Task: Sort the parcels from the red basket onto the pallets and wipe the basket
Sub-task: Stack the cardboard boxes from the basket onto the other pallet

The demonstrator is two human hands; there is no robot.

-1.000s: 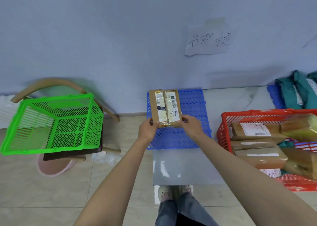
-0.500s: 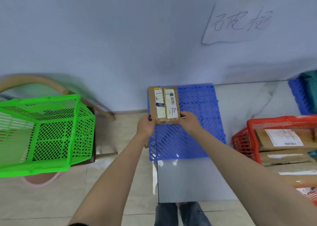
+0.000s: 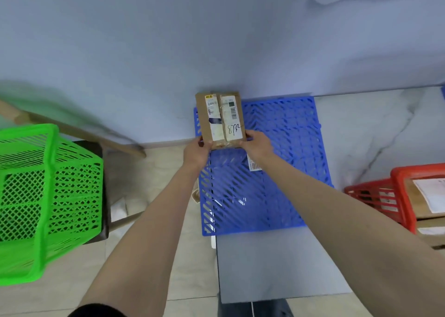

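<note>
A small brown cardboard parcel (image 3: 220, 118) with white labels and "8732" written on it stands at the far left corner of the blue slatted pallet (image 3: 277, 172), close to the wall. My left hand (image 3: 196, 151) grips its lower left corner and my right hand (image 3: 257, 144) grips its lower right corner. The red basket (image 3: 385, 196) sits at the right edge of the frame with brown parcels (image 3: 431, 201) inside, partly cut off.
A bright green basket (image 3: 45, 196) rests on a wooden chair (image 3: 103, 186) at the left. The pallet lies on a grey marble-look table (image 3: 361, 129) against a pale blue wall. A small barcode sticker (image 3: 254, 166) lies on the pallet. Tiled floor lies between chair and table.
Both hands have carried the parcel forward toward the wall over the pallet's far left corner. The view has moved closer and left, pushing the red basket toward the right edge.
</note>
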